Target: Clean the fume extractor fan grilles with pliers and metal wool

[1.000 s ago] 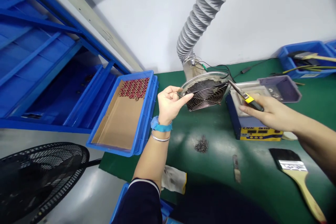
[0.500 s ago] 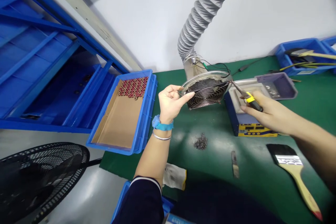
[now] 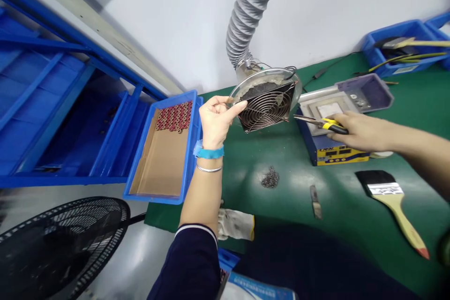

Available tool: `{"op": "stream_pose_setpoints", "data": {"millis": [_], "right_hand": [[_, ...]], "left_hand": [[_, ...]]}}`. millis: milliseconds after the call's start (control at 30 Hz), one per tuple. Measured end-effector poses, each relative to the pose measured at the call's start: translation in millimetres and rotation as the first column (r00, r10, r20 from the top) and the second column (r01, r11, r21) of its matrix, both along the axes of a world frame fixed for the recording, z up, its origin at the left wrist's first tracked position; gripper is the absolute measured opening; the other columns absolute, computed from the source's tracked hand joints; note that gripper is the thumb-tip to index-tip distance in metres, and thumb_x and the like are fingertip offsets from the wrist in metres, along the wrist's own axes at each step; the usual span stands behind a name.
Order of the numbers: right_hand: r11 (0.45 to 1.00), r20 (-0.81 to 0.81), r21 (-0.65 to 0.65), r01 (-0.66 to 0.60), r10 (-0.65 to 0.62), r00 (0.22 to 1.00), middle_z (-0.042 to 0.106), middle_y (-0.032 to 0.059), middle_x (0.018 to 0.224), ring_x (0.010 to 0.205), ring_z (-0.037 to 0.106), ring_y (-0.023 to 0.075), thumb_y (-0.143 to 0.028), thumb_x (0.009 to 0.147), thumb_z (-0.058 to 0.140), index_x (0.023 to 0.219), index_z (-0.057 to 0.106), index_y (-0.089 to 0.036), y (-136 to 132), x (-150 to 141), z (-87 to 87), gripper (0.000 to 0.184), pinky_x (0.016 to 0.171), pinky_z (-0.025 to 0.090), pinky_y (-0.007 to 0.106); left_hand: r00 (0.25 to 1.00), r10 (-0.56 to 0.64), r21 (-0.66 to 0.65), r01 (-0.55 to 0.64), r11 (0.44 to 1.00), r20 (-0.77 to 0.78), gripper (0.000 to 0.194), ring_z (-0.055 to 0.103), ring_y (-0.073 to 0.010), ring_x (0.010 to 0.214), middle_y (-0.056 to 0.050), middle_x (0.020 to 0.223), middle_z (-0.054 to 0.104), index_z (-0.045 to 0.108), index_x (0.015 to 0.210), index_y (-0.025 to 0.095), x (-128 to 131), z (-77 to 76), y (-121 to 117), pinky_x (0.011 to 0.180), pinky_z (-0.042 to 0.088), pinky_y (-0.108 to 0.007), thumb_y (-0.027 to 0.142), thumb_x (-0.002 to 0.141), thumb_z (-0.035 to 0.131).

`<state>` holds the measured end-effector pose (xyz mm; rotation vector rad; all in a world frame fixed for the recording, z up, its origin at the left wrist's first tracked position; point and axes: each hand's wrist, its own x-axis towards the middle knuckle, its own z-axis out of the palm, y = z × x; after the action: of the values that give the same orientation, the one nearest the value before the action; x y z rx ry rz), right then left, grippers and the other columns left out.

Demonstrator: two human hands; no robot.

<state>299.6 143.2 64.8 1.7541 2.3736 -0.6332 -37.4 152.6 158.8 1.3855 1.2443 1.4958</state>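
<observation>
My left hand (image 3: 215,122) grips the left rim of a round, see-through fume hood, with its thumb over the corner of the fan. That square black fan (image 3: 267,108) has a wire guard on its front and faces me at a tilt. In my right hand (image 3: 356,129) is a pair of long-nose pliers (image 3: 329,124) with yellow and black handles. Its jaws point left, close to the fan's lower right corner; whether they touch it, I cannot tell. Below lies a pile of small dark bits (image 3: 270,177) on the green table (image 3: 288,164).
A ribbed grey duct (image 3: 242,23) rises from the hood. Under my right hand stands a blue and yellow soldering unit (image 3: 337,154). A wide brush (image 3: 395,201), a small blade (image 3: 315,202) and a glove (image 3: 237,224) lie nearer. A blue tray (image 3: 128,183) holds red parts.
The pliers have come away from the fan's upper right corner and swung lower, with their jaws now nearly level. The fan has tilted to face me more. The camera view has shifted.
</observation>
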Motion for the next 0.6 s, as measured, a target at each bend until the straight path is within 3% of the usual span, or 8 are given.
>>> {"op": "stream_pose_setpoints", "data": {"millis": [267,433,600], "right_hand": [[0.979,0.216,-0.176,-0.101,0.139,0.966,0.058,0.0123,0.111,0.101,0.059,0.0278,-0.042,0.087,0.05,0.103,0.053,-0.018,27.7,-22.5,48.0,0.029,0.094,0.047,0.041],[0.983,0.169,-0.115,-0.147,0.165,0.972,0.064,0.0109,0.1,0.09,0.062,0.0286,-0.043,0.078,0.064,0.095,0.061,-0.018,42.9,-19.1,49.2,0.03,0.082,0.05,0.042],[0.972,0.098,-0.23,-0.038,0.063,0.993,0.066,0.0049,0.086,0.079,0.062,0.0246,-0.031,0.075,0.074,0.095,0.067,-0.02,55.6,-23.1,56.0,0.024,0.078,0.049,0.039]], "left_hand": [[1.0,-0.002,0.006,0.002,1.0,-0.015,0.042,0.033,-0.0022,0.037,0.011,0.042,0.035,0.064,0.073,0.016,0.5,-5.6,-2.3,0.038,0.027,-0.019,0.041,0.054,0.091],[1.0,-0.006,0.005,0.006,1.0,-0.006,0.04,0.032,-0.0023,0.037,0.011,0.043,0.033,0.064,0.073,0.016,-0.4,-6.0,-2.5,0.038,0.027,-0.02,0.039,0.054,0.091],[1.0,-0.005,-0.008,0.004,1.0,-0.013,0.039,0.032,-0.0024,0.038,0.011,0.043,0.033,0.065,0.073,0.016,-1.1,-6.9,-3.3,0.04,0.029,-0.02,0.037,0.054,0.091]]}}
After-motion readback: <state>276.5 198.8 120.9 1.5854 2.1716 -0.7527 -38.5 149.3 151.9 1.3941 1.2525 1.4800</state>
